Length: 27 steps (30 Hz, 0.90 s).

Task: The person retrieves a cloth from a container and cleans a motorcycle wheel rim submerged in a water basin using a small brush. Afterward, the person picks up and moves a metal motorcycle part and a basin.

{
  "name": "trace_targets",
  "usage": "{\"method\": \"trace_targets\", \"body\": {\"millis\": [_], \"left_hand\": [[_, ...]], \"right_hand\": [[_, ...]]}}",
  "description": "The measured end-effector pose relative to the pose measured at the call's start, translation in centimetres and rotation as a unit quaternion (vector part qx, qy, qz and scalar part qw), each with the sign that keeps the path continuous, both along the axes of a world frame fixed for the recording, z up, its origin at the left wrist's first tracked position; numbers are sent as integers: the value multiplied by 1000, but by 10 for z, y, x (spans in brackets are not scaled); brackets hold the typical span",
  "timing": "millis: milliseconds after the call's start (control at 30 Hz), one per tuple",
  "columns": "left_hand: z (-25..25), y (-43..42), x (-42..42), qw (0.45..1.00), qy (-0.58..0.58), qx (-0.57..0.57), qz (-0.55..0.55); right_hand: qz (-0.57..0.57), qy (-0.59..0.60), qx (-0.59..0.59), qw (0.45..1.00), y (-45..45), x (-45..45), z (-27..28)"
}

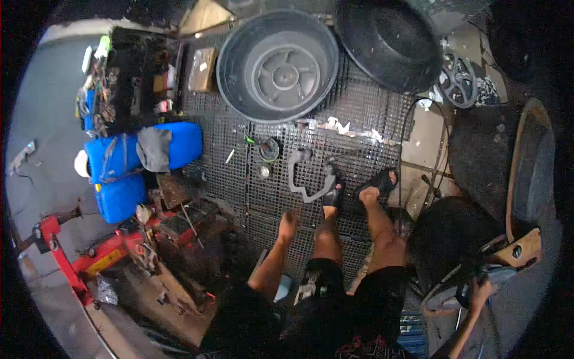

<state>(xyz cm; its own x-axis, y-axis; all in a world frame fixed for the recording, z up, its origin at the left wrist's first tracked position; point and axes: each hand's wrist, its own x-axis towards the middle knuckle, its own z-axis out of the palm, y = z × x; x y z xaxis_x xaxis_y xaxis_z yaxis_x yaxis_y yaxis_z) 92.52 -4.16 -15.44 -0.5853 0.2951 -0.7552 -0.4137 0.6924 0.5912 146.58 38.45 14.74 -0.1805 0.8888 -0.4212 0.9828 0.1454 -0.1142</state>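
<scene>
My left hand (pixel 288 226) hangs over the black grid mat (pixel 251 209), left of my legs. It is blurred, so its fingers cannot be read, and nothing shows in it. Ahead of it, a grey angular frame-like part (pixel 305 196) lies on the mat by my foot. At the lower right, my right hand (pixel 480 293) is closed on a dark object (pixel 464 294) whose kind is unclear. That hand is over a round rimmed container (pixel 436 306), close to a light wooden board (pixel 521 251) with a dark oval spot.
A large dark tub (pixel 230 90) with a spoked wheel in it stands ahead, beside another black basin (pixel 388 48). Blue jerrycans (pixel 185 146) and a red metal frame (pixel 75 287) are on the left. A green-and-black round item (pixel 269 149) lies on the mat.
</scene>
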Motion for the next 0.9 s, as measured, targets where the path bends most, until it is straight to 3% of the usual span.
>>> {"method": "trace_targets", "body": {"millis": [33, 133, 233, 367, 433, 567, 733, 833, 900], "left_hand": [[39, -24, 9, 984, -56, -42, -167], [163, -70, 27, 911, -148, -138, -358], [271, -80, 21, 883, -202, -240, -349], [340, -52, -8, 876, -174, -302, -333], [357, -22, -28, 885, -138, -300, -328], [364, 48, -69, 902, -53, -251, -348], [346, 152, -118, 896, 6, -193, -401], [327, 211, -146, 871, 22, -188, -453], [304, 256, -165, 844, 35, -190, -501]], "right_hand": [[-15, 131, -34, 991, 5, -64, 22], [-20, 23, -50, 998, 9, -18, 3], [-37, 23, -21, 999, 22, -43, 16], [-41, -8, -62, 997, 63, -79, 24], [-28, 0, -36, 999, 76, -84, 9], [-91, -12, -81, 993, 91, -111, 36], [-68, -9, -130, 989, 94, -91, -15], [47, -14, -88, 995, 74, -62, -80], [-88, -27, -173, 981, 83, -88, -37]]}}
